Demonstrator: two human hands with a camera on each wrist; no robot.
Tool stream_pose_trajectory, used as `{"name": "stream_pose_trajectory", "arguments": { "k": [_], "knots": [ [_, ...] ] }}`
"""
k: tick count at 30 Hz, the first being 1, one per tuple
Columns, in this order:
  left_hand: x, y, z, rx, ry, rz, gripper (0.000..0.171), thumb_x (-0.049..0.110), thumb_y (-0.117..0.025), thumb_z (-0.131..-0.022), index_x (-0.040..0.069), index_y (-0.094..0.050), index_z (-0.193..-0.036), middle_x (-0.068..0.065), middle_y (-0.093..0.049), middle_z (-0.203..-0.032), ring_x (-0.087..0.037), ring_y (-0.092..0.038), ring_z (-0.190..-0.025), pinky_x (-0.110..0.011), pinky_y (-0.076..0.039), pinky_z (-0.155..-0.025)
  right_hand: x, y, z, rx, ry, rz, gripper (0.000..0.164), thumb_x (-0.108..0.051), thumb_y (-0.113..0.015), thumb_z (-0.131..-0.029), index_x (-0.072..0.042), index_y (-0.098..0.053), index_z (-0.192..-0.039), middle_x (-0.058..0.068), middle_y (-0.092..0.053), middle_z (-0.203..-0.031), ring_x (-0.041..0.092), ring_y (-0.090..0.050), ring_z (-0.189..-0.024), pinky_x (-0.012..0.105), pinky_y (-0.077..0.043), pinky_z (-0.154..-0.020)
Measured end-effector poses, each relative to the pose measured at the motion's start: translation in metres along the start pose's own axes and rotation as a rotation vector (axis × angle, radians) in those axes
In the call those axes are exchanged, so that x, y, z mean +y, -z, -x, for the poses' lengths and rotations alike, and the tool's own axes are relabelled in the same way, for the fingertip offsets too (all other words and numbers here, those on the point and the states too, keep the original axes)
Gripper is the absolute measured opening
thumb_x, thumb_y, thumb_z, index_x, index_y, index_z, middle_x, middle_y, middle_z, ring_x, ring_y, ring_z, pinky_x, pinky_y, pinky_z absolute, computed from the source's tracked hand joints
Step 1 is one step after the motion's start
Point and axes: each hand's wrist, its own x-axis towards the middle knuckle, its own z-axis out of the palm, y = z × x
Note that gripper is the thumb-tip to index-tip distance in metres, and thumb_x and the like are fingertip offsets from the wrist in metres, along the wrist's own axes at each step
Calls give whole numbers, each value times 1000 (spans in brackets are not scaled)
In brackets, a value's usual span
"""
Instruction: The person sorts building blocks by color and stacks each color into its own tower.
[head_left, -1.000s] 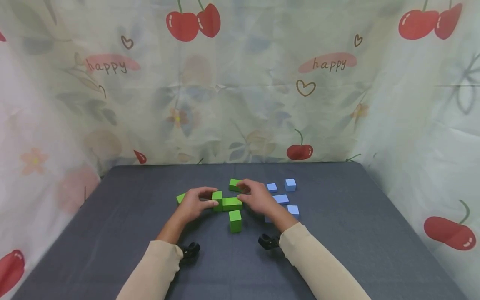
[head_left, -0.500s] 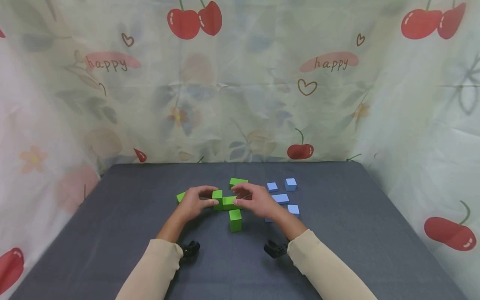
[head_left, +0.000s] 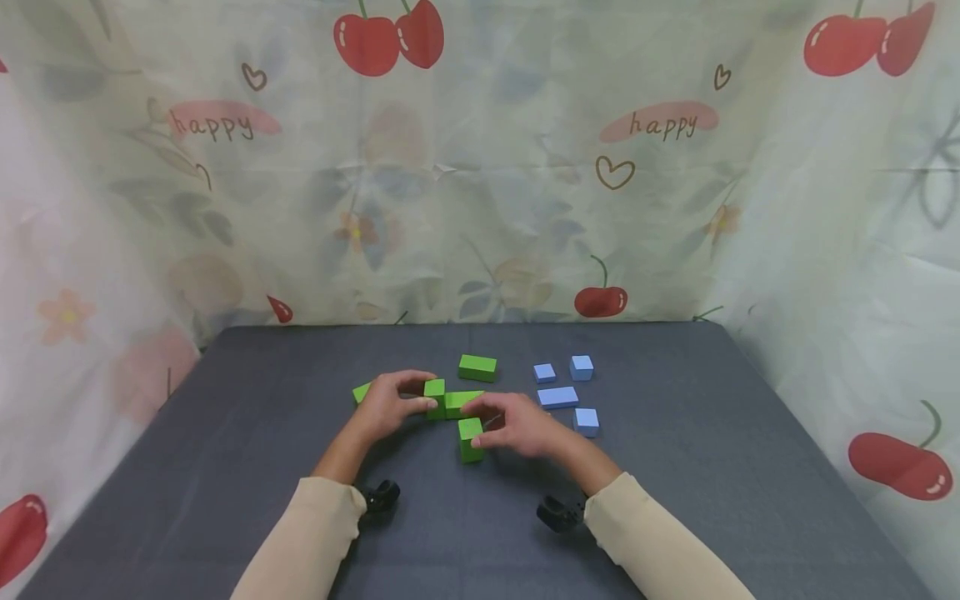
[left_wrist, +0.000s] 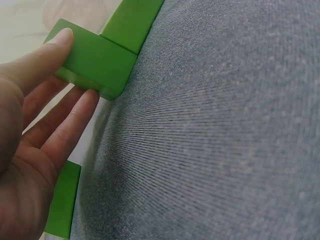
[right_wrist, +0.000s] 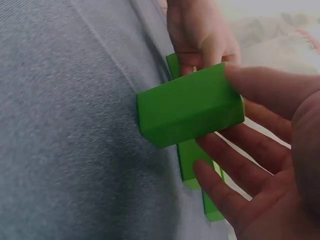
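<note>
Sleeves [head_left: 296, 542] of cream cloth reach in from the near edge, a black wrist device [head_left: 382, 497] beside each cuff. Nearest of the blocks is a plain green front block [head_left: 467, 448], standing on end, smooth and flat-faced; the right hand [head_left: 521, 423] has its thumb on the near side and its fingers beyond, though whether they clamp it I cannot tell. Just behind, the left hand [head_left: 390, 406] pinches an upright green block [head_left: 437, 390] between thumb and fingers, this block meeting the end of a green bar [head_left: 460, 403] that lies flat. A partly covered green piece [head_left: 361, 392] sits past the left hand's outer side; the left wrist view gives more of its face, along with the thumb lying on the held block. Only the head view takes in the blue group: a cube [head_left: 586, 422], a flat bar [head_left: 557, 398], a thin tile [head_left: 544, 373] and another cube [head_left: 581, 367]. Farthest of the green ones is a lying block [head_left: 477, 368]. Dark grey cloth, finely ribbed in the wrist views, covers the worktop [head_left: 187, 483]; behind hangs a pale curtain [head_left: 480, 217] printed with cherries, hearts and "happy".
</note>
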Motion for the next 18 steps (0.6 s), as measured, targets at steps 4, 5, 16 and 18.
{"name": "stream_pose_trajectory", "arguments": {
  "k": [4, 5, 16, 18],
  "knots": [
    [0, 0, 0, -3, 9, 7, 42, 21, -78, -84, 14, -67, -123, -6, -68, -113, -25, -63, -106, -44, -51, -86, 4, -2, 2, 24, -12, 35, 37, -12, -76, -85, -7, -65, -121, 2, -66, -112, 16, -63, -101, 38, -51, -88],
    [0, 0, 0, -4, 9, 6, 41, 21, -78, -84, 14, -67, -124, -6, -68, -113, -25, -63, -106, -44, -51, -86, 5, -3, 2, 33, -11, 40, 36, -12, -76, -85, -7, -65, -120, 1, -66, -110, 15, -63, -99, 39, -52, -88],
    [-1, 1, -1, -10, 27, 13, 43, 20, -78, -84, 15, -66, -125, -5, -68, -113, -24, -62, -107, -45, -50, -87, 5, -4, 7, 60, -18, 18, 34, -11, -75, -86, -6, -66, -119, 2, -67, -109, 22, -64, -100, 40, -51, -88],
    [-2, 1, -2, -7, 36, 24, 47, 20, -78, -84, 14, -63, -128, -6, -67, -114, -25, -62, -108, -46, -49, -88, 5, -4, 7, 62, -18, 25, 33, -12, -75, -86, -7, -66, -118, 2, -67, -108, 22, -64, -99, 41, -51, -87]
  ]
}}
